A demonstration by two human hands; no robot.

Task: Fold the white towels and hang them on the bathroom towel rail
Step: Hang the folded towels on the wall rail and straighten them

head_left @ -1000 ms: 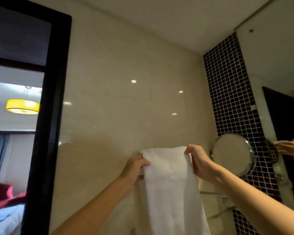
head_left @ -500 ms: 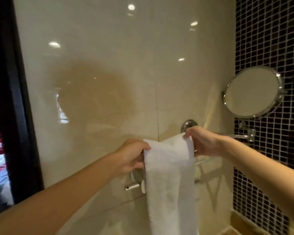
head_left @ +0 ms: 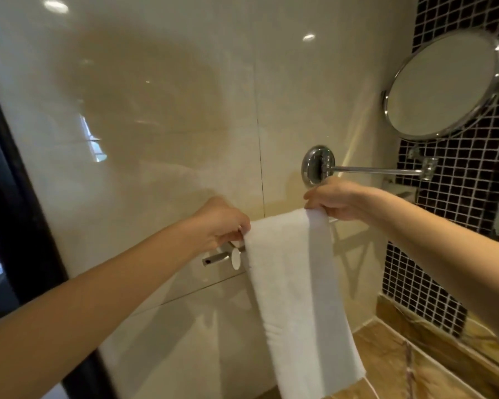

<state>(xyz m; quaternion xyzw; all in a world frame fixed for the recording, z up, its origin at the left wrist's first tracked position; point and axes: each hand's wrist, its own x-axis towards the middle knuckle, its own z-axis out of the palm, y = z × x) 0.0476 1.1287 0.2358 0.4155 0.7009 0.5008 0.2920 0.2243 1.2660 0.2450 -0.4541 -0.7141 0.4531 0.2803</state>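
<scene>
A folded white towel [head_left: 296, 289] hangs in a long strip in front of the beige wall. My left hand [head_left: 221, 223] pinches its upper left corner. My right hand [head_left: 333, 200] grips its upper right corner. The towel's top edge lies level with the chrome towel rail [head_left: 221, 257], whose left end cap and bracket show just left of the cloth. The rest of the rail is hidden behind the towel and my hands. I cannot tell whether the towel rests on the bar.
A round chrome mirror [head_left: 441, 84] on a swing arm [head_left: 375, 169] sticks out from the wall above my right hand. Black mosaic tiles [head_left: 455, 197] cover the right wall. A dark door frame [head_left: 15, 214] stands at the left. A brown counter [head_left: 392, 367] lies below right.
The towel and both hands have come down from above the rail to its height. My view has tilted downward and moved closer, showing the counter.
</scene>
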